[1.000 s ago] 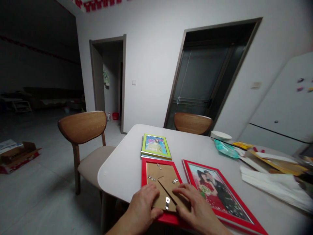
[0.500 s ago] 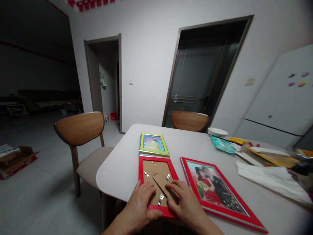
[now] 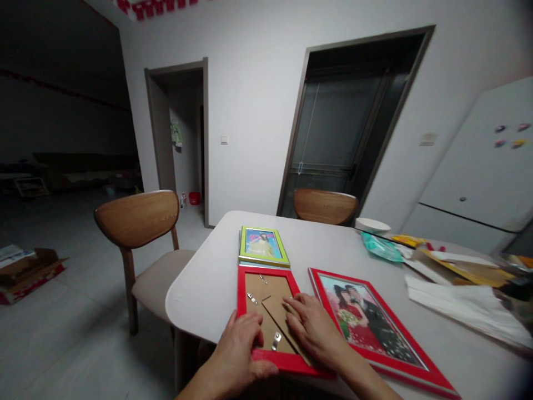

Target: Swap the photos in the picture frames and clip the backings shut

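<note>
A red picture frame [image 3: 242, 289] lies face down on the white table [image 3: 208, 283], its brown cardboard back and small metal clips showing. My left hand [image 3: 241, 347] rests flat on the frame's near left corner, thumb along the near edge. My right hand [image 3: 312, 328] lies flat on the cardboard back, fingertips by a clip on the right side. Neither hand holds anything. A larger red frame [image 3: 375, 333] with a photo lies face up just to the right. A green frame [image 3: 262, 245] lies face up behind.
Two wooden chairs stand at the table, one on the left [image 3: 139, 222], one at the far side [image 3: 325, 205]. A white bowl [image 3: 372, 225], a teal packet [image 3: 381, 247], papers and white tissue [image 3: 462, 311] cover the right side. A cardboard box [image 3: 25, 266] sits on the floor.
My right hand slid farther up the cardboard back toward the right clip. My left hand drew back slightly to the near left corner. The frame stayed in place.
</note>
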`<state>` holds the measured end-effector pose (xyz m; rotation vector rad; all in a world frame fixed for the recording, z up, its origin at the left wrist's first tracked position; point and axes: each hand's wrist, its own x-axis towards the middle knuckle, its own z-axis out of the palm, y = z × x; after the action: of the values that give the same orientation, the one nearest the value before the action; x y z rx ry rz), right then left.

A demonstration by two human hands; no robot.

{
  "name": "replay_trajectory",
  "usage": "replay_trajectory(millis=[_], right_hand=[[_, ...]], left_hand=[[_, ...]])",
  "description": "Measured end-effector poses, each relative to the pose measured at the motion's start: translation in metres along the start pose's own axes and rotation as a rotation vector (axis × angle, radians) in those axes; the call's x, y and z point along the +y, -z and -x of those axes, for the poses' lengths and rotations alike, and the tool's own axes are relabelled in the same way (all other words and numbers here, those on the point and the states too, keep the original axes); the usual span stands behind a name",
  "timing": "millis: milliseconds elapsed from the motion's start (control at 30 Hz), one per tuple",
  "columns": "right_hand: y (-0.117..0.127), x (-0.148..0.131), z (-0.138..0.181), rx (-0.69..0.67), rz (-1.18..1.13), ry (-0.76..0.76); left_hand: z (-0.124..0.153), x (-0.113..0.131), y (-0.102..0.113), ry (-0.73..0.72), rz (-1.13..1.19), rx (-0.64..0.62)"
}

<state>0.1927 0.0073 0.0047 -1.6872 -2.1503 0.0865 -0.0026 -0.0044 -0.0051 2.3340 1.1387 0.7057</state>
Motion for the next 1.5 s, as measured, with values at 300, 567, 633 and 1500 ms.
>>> replay_trajectory(millis=[300, 567, 633, 1500], right_hand=[[-0.008, 0.004, -0.008, 0.042, 0.057, -0.018], [-0.005, 0.014, -0.005, 0.033, -0.010, -0.016], [-0.005, 0.012, 0.000, 0.053, -0.039, 0.020], [0.025, -0.040, 0.035, -0.200, -0.102, 0.309]], left_hand=[[-0.004, -0.004, -0.007, 0.000, -0.039, 0.067], [-0.004, -0.002, -0.007, 0.027, -0.034, 0.058], [-0.003, -0.003, -0.006, 0.012, -0.029, 0.053], [-0.003, -0.007, -0.006, 0.003, 0.023, 0.058]])
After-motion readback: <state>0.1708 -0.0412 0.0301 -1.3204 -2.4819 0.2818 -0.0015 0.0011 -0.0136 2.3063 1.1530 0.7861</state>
